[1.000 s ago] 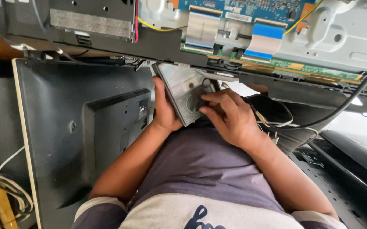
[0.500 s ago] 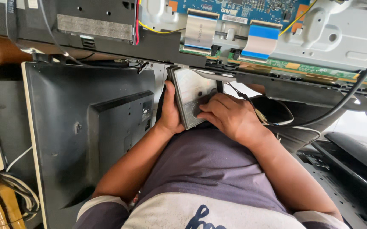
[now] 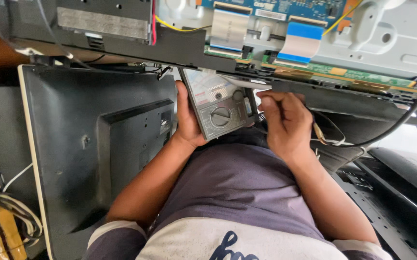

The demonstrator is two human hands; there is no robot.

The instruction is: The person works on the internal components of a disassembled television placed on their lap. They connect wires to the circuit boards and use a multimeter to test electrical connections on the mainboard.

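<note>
A wide opened television chassis [image 3: 401,43] stretches across the top of the view, its pale metal back plate exposed, with a blue-green circuit board [image 3: 285,7] at the upper edge and a narrow green strip board [image 3: 362,77] running along its lower edge. Two flat ribbon cables, one grey [image 3: 230,29] and one blue [image 3: 300,41], drop from the upper board toward the strip. Below and to the left lies a dark television back cover [image 3: 93,144], face down, with a raised rectangular block at its centre. The person's torso in a grey-purple shirt [image 3: 237,192] fills the lower middle, both forearms reaching up from it. A black cable [image 3: 401,120] curves in from the right edge toward the middle. Between the hands, just under the chassis edge, sits a grey analogue multimeter [image 3: 218,103], tilted, its needle scale above and round selector dial below. The left hand [image 3: 187,120] is closed around the meter's left side, thumb along its edge. The right hand [image 3: 285,123], just right of the meter, is curled shut, fingers pinching a thin pale probe [image 3: 244,83] that points left across the top of the meter, close under the strip board.
</note>
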